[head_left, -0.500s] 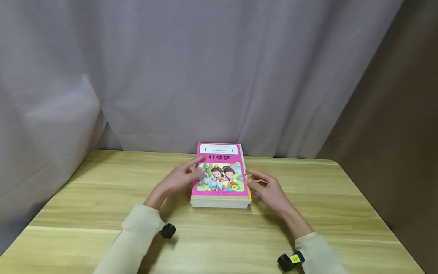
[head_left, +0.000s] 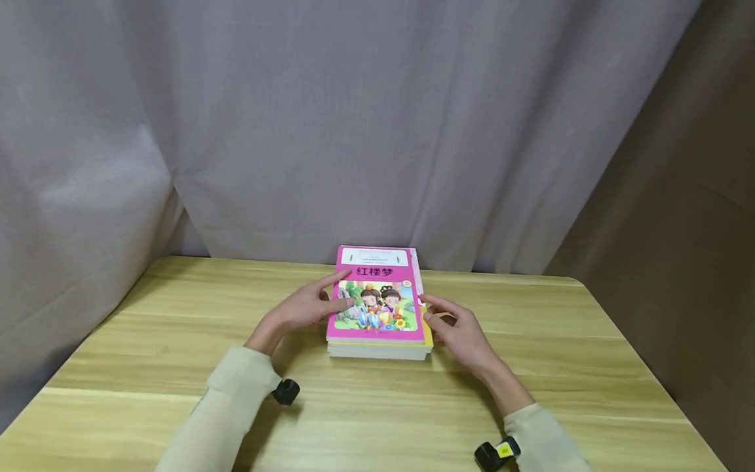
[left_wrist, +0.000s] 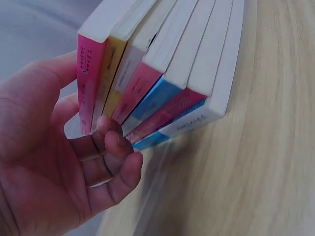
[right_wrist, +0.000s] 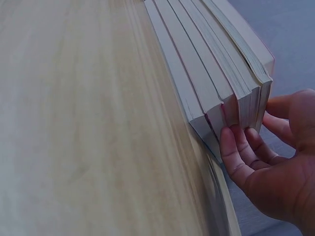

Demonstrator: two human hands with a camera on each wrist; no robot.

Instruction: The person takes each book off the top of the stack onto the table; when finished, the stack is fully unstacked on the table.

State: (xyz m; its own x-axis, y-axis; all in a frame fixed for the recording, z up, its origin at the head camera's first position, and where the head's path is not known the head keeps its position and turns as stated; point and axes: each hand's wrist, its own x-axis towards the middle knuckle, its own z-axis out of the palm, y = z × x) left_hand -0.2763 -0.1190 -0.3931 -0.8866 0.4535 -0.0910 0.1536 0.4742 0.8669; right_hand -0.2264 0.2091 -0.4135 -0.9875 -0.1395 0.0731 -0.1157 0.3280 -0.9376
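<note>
A stack of books [head_left: 377,352] lies on the table. On top is a pink book [head_left: 375,335] whose cover shows two cartoon figures. It sits slightly left of the yellow book [head_left: 428,335] under it. My left hand [head_left: 297,307] rests its thumb and index finger on the pink cover; in the left wrist view its other fingers bend loosely beside the coloured spines [left_wrist: 140,93]. At the stack's opposite side, my right hand [head_left: 463,334] touches the page edges [right_wrist: 229,105] with relaxed, slightly bent fingertips. Some fingertips are hidden behind the books.
The wooden table [head_left: 377,406] extends to both sides and in front of the stack. A grey curtain [head_left: 377,131] hangs directly behind the table's back edge. Black wrist cameras [head_left: 287,391] sit at both cuffs.
The pink book has slid slightly left over the stack, baring more of the yellow book at the right. The right hand has shifted slightly left, and the left hand has hardly moved.
</note>
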